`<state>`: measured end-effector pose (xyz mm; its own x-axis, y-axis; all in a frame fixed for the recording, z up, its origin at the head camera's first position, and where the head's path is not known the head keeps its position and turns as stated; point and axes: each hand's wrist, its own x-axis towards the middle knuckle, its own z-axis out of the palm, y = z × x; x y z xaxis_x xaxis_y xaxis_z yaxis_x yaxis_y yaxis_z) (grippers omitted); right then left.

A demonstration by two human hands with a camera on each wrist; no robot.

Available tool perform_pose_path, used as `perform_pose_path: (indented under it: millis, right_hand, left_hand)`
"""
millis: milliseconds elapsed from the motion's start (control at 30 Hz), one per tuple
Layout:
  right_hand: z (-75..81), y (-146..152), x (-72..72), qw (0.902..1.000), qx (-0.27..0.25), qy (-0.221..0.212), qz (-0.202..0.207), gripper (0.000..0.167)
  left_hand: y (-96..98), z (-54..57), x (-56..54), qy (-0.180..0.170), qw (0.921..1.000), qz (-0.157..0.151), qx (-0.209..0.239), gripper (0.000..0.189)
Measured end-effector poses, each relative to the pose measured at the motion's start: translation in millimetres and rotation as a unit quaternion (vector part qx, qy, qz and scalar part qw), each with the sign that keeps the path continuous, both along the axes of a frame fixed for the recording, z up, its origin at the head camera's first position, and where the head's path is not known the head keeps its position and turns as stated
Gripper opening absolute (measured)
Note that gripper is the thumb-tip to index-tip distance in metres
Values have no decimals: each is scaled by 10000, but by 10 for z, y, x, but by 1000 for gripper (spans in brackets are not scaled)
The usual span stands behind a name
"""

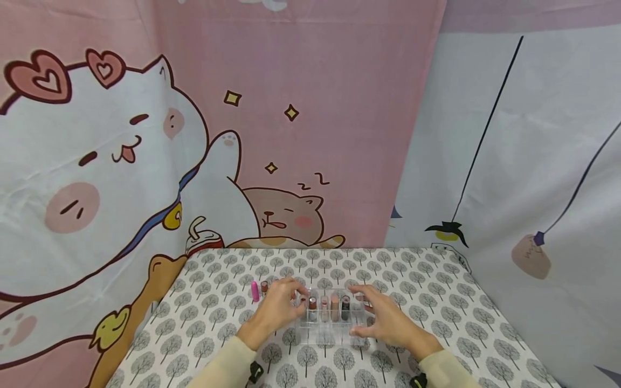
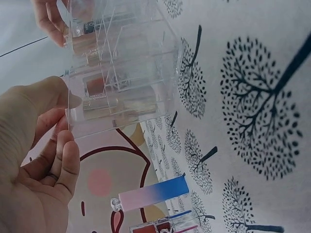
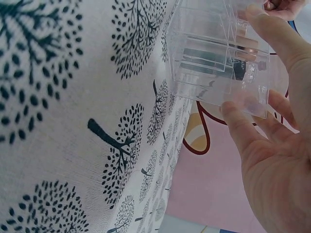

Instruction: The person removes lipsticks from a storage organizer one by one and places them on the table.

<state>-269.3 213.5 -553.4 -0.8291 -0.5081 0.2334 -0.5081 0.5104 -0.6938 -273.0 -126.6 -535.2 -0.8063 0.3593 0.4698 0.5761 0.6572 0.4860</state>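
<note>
Behind your work hangs the printed backdrop (image 1: 339, 134), and below it lies the tree-print tablecloth (image 1: 204, 323). Near you on that cloth is the clear organizer (image 1: 326, 335), set between your hands, probably so that both ends can be steadied evenly.

Your right hand (image 1: 392, 323) spans the right end, thumb toward you and index finger at the far corner, curved in a wide grip; your wrist angles inward. Your left hand (image 1: 274, 308) arches over the left end, thumb and index finger pinching at the end wall, the other fingers curled. Whether they also touch the endmost tube, you cannot tell from here.

The lip tubes (image 1: 335, 309) stand in a row in the slots, seemingly to hold them upright and apart. Left of your left hand, a bright pink tube (image 1: 255, 291) stands on the cloth.
</note>
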Motion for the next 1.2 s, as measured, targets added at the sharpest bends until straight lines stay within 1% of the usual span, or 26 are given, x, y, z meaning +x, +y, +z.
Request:
perform_pose_path:
  millis: [133,367,533,600,833,1100,1200]
  right_hand:
    - [-4,0,-3,10000,1,-15,-11,104]
    - [-15,3,-4,10000,-3,-33,-24,105]
    - [-23,6,-10,10000,-12,-31,-11,105]
    - [-24,8,-11,10000,-15,-25,-8,105]
    - [-8,0,2,10000,7,0,-32,105]
    - [-14,3,1,10000,-1,-21,-39,105]
    - [-21,7,-2,10000,2,7,-32,105]
  left_hand:
    - [-7,1,-4,-26,10000,92,21,28]
    - [1,-8,-23,199,9997,73,109,26]
    - [12,8,-15,147,9997,100,193,26]
    - [11,21,-8,178,9995,83,241,26]
    - [-10,51,12,409,9986,113,309,22]
    - [-4,62,-7,669,9967,-77,453,24]
    - [0,73,-16,730,9958,-85,537,24]
